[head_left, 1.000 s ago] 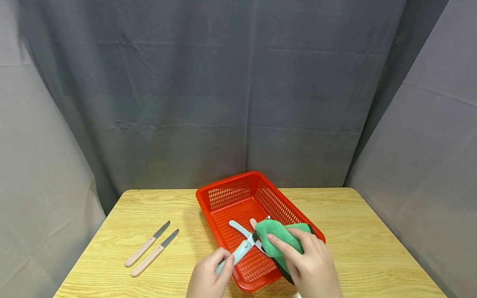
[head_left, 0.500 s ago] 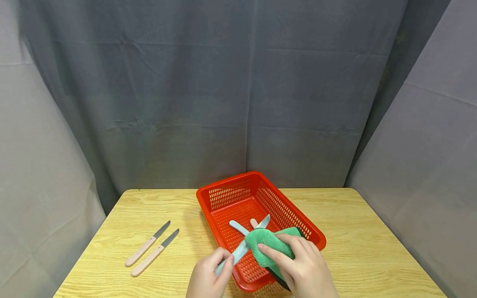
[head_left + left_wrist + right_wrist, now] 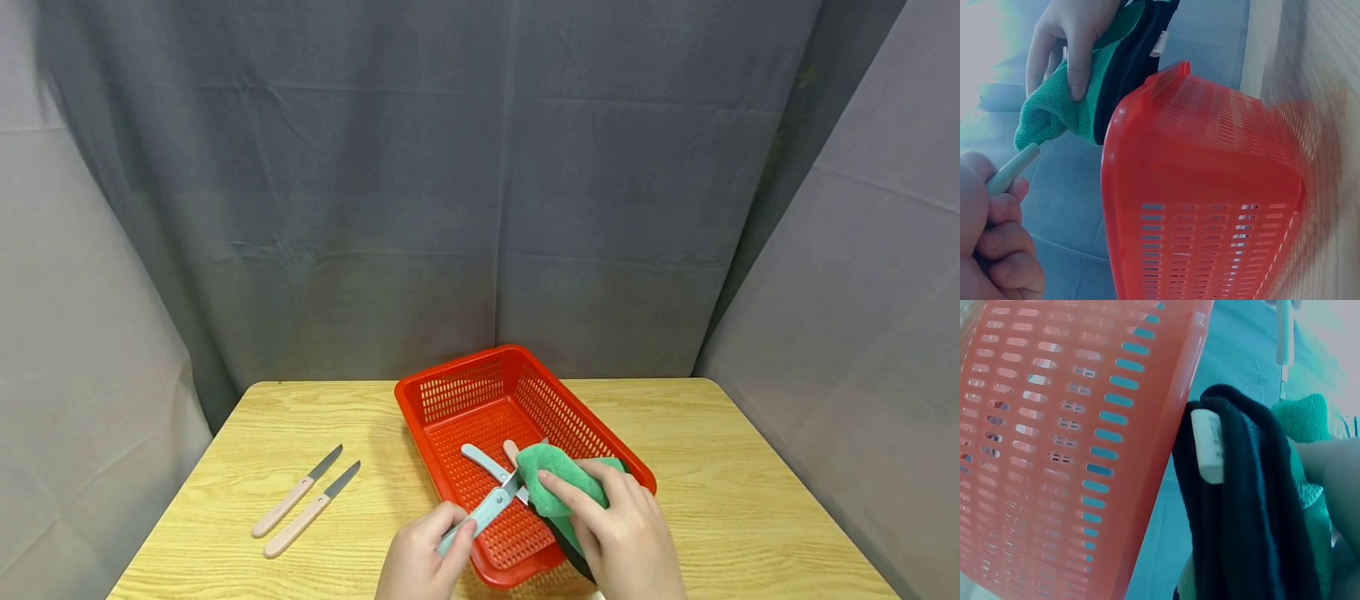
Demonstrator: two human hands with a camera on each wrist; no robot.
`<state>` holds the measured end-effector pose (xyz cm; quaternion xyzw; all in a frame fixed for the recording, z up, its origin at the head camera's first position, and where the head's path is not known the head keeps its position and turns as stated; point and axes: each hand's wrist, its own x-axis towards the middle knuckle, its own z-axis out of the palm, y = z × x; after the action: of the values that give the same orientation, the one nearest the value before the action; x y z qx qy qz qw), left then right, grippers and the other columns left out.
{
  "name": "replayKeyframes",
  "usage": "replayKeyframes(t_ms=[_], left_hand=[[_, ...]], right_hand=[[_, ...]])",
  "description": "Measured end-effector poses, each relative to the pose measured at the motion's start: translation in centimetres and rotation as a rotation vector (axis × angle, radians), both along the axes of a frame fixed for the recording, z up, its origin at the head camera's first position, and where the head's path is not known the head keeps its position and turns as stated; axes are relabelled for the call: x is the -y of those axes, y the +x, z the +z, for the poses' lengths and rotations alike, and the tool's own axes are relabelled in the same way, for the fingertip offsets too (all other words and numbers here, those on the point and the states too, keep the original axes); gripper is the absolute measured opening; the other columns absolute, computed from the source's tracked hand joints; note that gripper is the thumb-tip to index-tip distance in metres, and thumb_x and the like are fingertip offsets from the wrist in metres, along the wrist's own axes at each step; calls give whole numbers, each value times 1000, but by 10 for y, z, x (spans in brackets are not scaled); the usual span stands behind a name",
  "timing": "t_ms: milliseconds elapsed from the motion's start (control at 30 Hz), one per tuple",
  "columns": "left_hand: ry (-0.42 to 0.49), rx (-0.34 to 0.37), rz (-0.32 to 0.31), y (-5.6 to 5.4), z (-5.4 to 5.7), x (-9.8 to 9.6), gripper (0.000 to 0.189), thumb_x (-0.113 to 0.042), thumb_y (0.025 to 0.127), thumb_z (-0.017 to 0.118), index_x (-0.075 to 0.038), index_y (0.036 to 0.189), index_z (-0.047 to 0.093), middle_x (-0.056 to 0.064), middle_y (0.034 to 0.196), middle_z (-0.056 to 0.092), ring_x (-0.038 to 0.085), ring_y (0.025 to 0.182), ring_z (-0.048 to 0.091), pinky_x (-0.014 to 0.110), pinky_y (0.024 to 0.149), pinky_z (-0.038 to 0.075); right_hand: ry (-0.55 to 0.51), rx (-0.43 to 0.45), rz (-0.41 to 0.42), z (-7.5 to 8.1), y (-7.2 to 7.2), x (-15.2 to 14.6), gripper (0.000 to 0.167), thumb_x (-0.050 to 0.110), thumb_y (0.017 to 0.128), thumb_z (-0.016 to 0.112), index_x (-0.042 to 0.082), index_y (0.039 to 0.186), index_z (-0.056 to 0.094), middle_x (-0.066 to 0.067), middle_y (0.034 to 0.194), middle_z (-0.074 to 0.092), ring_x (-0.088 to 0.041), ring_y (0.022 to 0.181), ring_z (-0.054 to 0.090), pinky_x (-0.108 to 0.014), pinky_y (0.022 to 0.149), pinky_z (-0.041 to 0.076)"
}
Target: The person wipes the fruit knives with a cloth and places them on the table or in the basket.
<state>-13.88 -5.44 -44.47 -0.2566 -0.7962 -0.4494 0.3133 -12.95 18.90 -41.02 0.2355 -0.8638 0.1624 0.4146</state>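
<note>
My left hand point(image 3: 426, 552) grips the pale blue handle of a knife point(image 3: 487, 508) above the near part of a red basket point(image 3: 525, 575). The blade points away to the right, and its middle is hidden by a green cloth point(image 3: 558, 483) with a dark edge. My right hand point(image 3: 626, 525) holds that cloth folded round the blade, just beyond the handle. Inside the basket lie another knife with a pale blue handle point(image 3: 480, 457) and a thing with a pinkish handle end point(image 3: 511, 450), both partly covered. In the left wrist view the cloth point(image 3: 1054, 112) overlaps the handle's end.
Two knives with beige handles, the outer one point(image 3: 285, 507) and the inner one point(image 3: 307, 523), lie side by side on the wooden table point(image 3: 720, 500) left of the basket. Grey curtains point(image 3: 375, 208) hang behind and at both sides.
My right hand drew the cloth down toward the handle, then back out along the blade toward the tip. My left hand stays nearly in place, with the knife turned slightly.
</note>
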Motion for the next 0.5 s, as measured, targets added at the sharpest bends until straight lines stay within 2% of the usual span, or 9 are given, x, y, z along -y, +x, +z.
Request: replayKeyframes(t_ms=[67, 133, 200, 267, 367, 500], left_hand=[[-6, -8, -4, 0, -1, 0, 22, -1, 83, 75, -19, 83, 63, -16, 62, 48, -13, 58, 34, 3, 53, 30], [-10, -12, -8, -1, -1, 0, 22, -1, 83, 76, -19, 83, 63, -16, 62, 48, -13, 58, 33, 3, 53, 30], [-11, -15, -11, -1, -1, -1, 23, 0, 83, 76, -19, 83, 63, -16, 62, 48, -13, 58, 33, 3, 53, 30], [-9, -5, -4, 0, -1, -1, 22, -1, 82, 76, -19, 82, 64, -17, 63, 49, -13, 58, 34, 4, 53, 31], [10, 73, 19, 2, 0, -2, 22, -3, 84, 75, -21, 81, 64, -20, 63, 48, -12, 56, 34, 5, 52, 31], [38, 208, 56, 5, 4, -2, 21, -7, 88, 74, -23, 81, 64, -22, 64, 49, -9, 54, 36, 10, 50, 33]], right_hand=[[-10, -5, -22, 0, 0, -2, 33, 20, 101, 59, 36, 127, 73, -9, 111, 68, -26, 93, 65, -46, 65, 53], [-14, -17, -48, 0, 0, -3, 51, 5, 85, 73, 35, 126, 73, -10, 110, 67, -27, 90, 66, -48, 65, 54], [-23, -35, -75, 0, -1, -4, 70, -4, 67, 80, 35, 125, 74, -11, 111, 67, -28, 87, 66, -48, 65, 53], [-37, -66, -101, 0, -1, -4, 73, -6, 63, 82, 34, 124, 75, -12, 110, 67, -30, 85, 65, -48, 65, 53], [-83, -96, -125, 0, 0, -3, 71, -5, 63, 81, 31, 123, 76, -14, 112, 67, -33, 88, 65, -50, 69, 52], [-131, -113, -132, 1, 2, -3, 57, -1, 72, 70, 28, 122, 76, -15, 114, 67, -35, 92, 64, -49, 76, 49]])
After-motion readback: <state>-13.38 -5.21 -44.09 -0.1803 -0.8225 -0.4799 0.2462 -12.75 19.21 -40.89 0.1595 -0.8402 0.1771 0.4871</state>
